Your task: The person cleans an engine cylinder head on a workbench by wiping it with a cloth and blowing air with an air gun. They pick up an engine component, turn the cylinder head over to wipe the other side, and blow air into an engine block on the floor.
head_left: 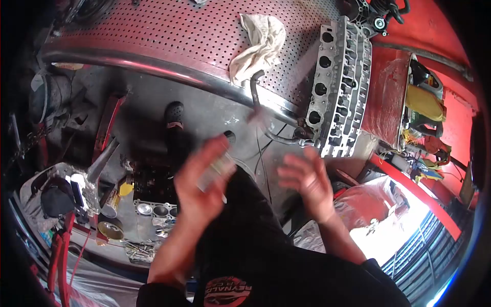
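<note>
My left hand [199,187] is raised over my legs, smeared by motion. Its fingers seem closed around a small pale object [219,170], too blurred to name. To its right, my right hand [307,183] hangs in the air with fingers apart and nothing in it. Beyond the right hand, a metal cylinder head [337,84] lies along the right end of the perforated metal bench [179,28]. A dark bent hose or pipe [255,94] crosses the bench edge by the cylinder head. A crumpled cream rag [262,41] lies on the bench just left of it.
The bench's rounded metal edge [153,71] runs across in front of me. On the floor at left are an engine block [151,185], a brass-coloured bowl [111,230] and red metal stands [108,120]. A plastic-wrapped red part [365,204] lies at right. Cables trail over the floor.
</note>
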Demonstrator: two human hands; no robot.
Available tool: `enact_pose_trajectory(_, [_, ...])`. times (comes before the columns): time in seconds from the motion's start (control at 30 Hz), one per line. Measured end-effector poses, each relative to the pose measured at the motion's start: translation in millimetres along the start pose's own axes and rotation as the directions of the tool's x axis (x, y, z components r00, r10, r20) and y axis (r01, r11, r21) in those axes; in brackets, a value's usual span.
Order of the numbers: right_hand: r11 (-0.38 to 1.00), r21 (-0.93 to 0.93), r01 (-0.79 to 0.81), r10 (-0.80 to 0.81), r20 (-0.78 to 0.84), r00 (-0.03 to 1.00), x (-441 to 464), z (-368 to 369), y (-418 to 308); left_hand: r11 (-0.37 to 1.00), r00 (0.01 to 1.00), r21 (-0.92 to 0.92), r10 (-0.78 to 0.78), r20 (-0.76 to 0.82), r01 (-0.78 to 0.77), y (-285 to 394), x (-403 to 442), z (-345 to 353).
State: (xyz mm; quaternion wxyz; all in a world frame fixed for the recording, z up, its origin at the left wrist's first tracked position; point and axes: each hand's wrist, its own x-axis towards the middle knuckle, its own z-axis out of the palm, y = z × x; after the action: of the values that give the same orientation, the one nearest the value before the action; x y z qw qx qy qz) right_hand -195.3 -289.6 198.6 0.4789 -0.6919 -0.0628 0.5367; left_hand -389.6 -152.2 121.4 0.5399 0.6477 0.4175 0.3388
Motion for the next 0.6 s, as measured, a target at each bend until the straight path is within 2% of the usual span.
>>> enact_pose_trajectory(0.03, [0.938, 0.344, 0.037, -0.005, -0.094, 0.996, 28.5, 23.9, -20.6, 0.998, 0.985, 0.031, 0.044, 0.165, -0.050, 8.0, -16.4, 2.4])
enact_pose_trajectory(0.07, [0.951, 0.309, -0.030, 0.098, -0.208, 0.973, 56.7, 36.3, -34.8, 0.989, 0.921, 0.136, -0.002, 0.391, -0.056, 18.1, -28.5, 3.7])
enact_pose_trajectory(0.1, [0.954, 0.283, -0.097, 0.190, -0.319, 0.928, 79.9, 45.4, -43.1, 0.998, 0.890, 0.064, -0.053, 0.452, 0.027, 29.0, -34.8, 8.6])
enact_pose_trajectory(0.17, [0.891, 0.451, -0.061, 0.201, -0.271, 0.942, 114.7, 47.4, -17.3, 0.932, 0.815, 0.013, -0.322, 0.482, 0.361, 46.7, -36.3, 12.5])
enact_pose_trajectory(0.2, [0.854, 0.513, -0.090, 0.293, -0.330, 0.897, 122.3, 60.3, -18.6, 0.934, 0.812, 0.013, -0.316, 0.491, 0.356, 40.0, -23.0, 9.8])
enact_pose_trajectory(0.23, [0.852, 0.516, -0.083, 0.292, -0.339, 0.894, 132.2, 56.0, -15.9, 0.946, 0.824, -0.026, -0.268, 0.500, 0.323, 29.7, -2.5, 10.0])
enact_pose_trajectory(0.27, [0.837, 0.547, -0.015, 0.258, -0.371, 0.892, 143.5, 43.6, -8.5, 0.953, 0.833, -0.066, -0.222, 0.506, 0.294, 20.5, 17.8, 11.6])
enact_pose_trajectory(0.3, [0.818, 0.573, 0.051, 0.226, -0.403, 0.887, 151.2, 34.8, -6.3, 0.908, 0.759, -0.095, -0.279, 0.589, 0.408, 16.9, 40.1, 12.9])
enact_pose_trajectory(0.33, [0.831, 0.551, 0.078, 0.205, -0.433, 0.878, 157.2, 32.7, -10.8, 0.923, 0.756, -0.089, -0.248, 0.605, 0.374, 11.4, 54.5, 18.8])
enact_pose_trajectory(0.4, [0.840, 0.535, 0.091, 0.184, -0.439, 0.879, 172.7, 18.0, -14.7, 0.939, 0.755, -0.082, -0.213, 0.621, 0.333, 3.6, 75.6, 33.9])
enact_pose_trajectory(0.5, [0.854, 0.510, 0.104, 0.168, -0.459, 0.872, 186.5, 4.0, -17.0, 0.926, 0.739, -0.083, -0.238, 0.630, 0.369, 2.6, 86.1, 57.9])
enact_pose_trajectory(0.6, [0.859, 0.499, 0.115, 0.143, -0.450, 0.881, 196.6, -10.9, -13.2, 0.937, 0.784, -0.099, -0.218, 0.581, 0.334, -2.3, 91.7, 79.1])
